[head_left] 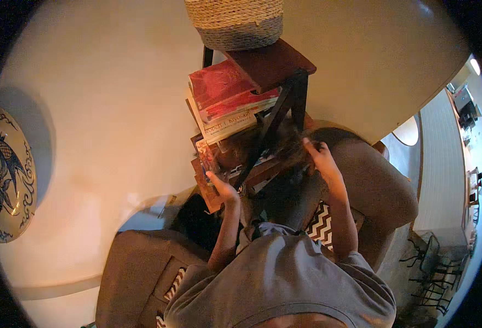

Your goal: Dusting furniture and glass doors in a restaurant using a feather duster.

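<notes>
A ladder-like dark wooden shelf [274, 63] stands in front of me, with a stack of books [219, 90] under its top board. Below the stack, a small colourful book [204, 154] pokes out on the left. My left hand [223, 188] is at that book's lower end, its thumb raised against it; the other fingers are hidden. On the shelf's right side my right hand [320, 156] is closed on a dark brown fluffy thing [287, 145], smeared by motion, perhaps a feather duster. It reaches in among the shelf's legs, below the stack.
A woven basket [238, 27] sits on the top board. Brown sofa seats [375, 180] with zigzag cushions [321, 221] flank me. A fish-painted plate [11, 175] hangs on the left wall. Dark metal chairs [435, 273] stand far right.
</notes>
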Demonstrator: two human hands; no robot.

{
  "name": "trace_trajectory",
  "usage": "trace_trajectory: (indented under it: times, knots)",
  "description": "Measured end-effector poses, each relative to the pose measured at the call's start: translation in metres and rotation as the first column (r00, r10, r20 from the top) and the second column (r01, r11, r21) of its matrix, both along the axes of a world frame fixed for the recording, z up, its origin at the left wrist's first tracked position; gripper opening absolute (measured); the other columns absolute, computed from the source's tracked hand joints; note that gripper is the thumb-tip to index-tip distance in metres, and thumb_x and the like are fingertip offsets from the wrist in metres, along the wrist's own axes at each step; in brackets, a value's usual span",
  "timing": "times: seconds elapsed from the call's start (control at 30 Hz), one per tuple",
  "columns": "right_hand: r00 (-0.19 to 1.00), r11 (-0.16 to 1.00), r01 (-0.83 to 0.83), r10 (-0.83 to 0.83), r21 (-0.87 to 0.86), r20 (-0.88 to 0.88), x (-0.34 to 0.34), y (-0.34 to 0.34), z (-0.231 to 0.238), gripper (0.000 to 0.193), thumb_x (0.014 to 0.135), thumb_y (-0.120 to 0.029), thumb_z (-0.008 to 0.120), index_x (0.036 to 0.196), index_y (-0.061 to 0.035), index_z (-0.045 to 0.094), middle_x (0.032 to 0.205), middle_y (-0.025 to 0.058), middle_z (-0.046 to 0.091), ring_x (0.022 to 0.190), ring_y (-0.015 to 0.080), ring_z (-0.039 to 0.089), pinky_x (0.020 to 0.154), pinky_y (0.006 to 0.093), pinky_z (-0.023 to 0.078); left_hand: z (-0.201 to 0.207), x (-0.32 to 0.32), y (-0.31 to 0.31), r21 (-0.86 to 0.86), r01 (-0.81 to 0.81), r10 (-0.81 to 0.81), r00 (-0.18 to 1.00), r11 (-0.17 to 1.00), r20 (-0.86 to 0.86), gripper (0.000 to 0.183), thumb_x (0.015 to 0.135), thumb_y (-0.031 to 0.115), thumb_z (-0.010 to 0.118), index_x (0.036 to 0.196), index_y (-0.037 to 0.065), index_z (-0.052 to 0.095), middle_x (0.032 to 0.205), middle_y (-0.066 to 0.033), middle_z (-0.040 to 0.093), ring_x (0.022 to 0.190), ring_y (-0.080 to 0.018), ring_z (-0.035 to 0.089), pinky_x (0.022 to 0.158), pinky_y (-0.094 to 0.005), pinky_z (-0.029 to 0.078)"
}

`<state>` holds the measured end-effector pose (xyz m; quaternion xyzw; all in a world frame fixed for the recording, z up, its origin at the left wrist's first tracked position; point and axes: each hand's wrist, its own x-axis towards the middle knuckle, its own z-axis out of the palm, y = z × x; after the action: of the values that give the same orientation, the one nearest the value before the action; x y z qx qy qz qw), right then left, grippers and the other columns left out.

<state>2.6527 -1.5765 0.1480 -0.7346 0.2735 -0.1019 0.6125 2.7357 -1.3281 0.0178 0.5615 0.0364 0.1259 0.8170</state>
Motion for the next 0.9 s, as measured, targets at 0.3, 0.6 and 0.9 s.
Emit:
trace_trajectory:
  times: [0.3,0.6,0.9]
  knots:
    - [0.953,0.964,0.144,-0.074,0.224,-0.294,-0.093,-0.018,-0.113,0.074,0.084,-0.045,0.06,0.132,0.0035,0.033,0.106,0.015,0.056,0.092,0.0196,0.055,0.07,0.0388,0.045,0.07,-0.091,-0.014,0.006,0.203,-0.203,0.979,0.979,-0.039,0.068,0.095,0.054,0.021,0.143,0.007,0.022,0.144,-0.0113,0.029,0.128,-0.0241,0.035,0.105,-0.0388,0.028]
    - [0.687,0.937,-0.075,0.296,0.341,-0.663,-0.191,-0.007,-0.147,0.073,0.087,-0.045,0.054,0.139,-0.002,0.027,0.138,0.0197,0.037,0.121,0.0294,0.042,0.084,0.0421,0.042,0.026,-0.209,-0.009,0.272,0.362,-0.264,0.904,0.892,-0.338,0.042,0.094,0.029,0.05,0.125,0.0,0.047,0.118,-0.0086,0.054,0.108,-0.0172,0.048,0.094,-0.0307,0.035]
    - [0.603,0.718,-0.476,0.687,0.508,-0.405,-0.278,-0.002,-0.132,0.053,0.092,-0.036,0.05,0.125,0.0044,0.042,0.106,0.0105,0.058,0.093,0.019,0.055,0.082,0.0308,0.043,0.03,-0.367,-0.035,-0.147,-0.171,0.131,0.96,0.974,-0.246,0.017,0.092,0.019,0.055,0.102,0.006,0.055,0.095,-0.0056,0.063,0.087,-0.0139,0.058,0.078,-0.0294,0.047]
